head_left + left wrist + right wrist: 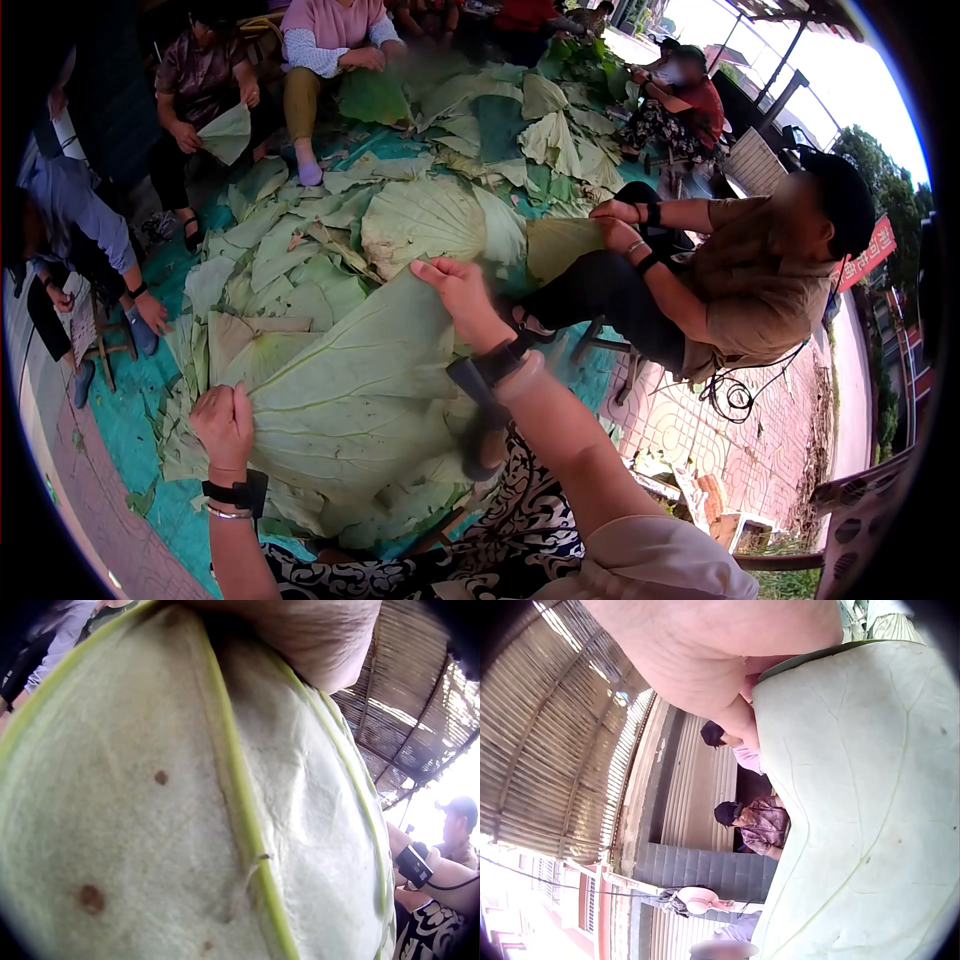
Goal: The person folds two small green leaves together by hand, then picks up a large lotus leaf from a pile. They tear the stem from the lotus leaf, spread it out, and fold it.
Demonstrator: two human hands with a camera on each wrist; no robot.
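A large pale green lotus leaf [350, 385] is stretched between both hands in the head view. My left hand [222, 425] grips its left edge, with the fingers curled over it. At its upper right edge, my right hand [462, 295] pinches the leaf between thumb and fingers. Thick yellow-green ribs and a few brown spots mark the leaf [150, 825] in the left wrist view, where the left hand [315, 637] bunches it at the top. Fine veins run across the leaf [870, 795] below the right hand [727, 652] in the right wrist view.
Many flat lotus leaves [290, 270] lie heaped on a green ground sheet [130, 410]. A seated person in a brown shirt [760, 260] holds another leaf [560, 248] close on the right. Several more people sit around the heap. Paving [740, 430] lies at the right.
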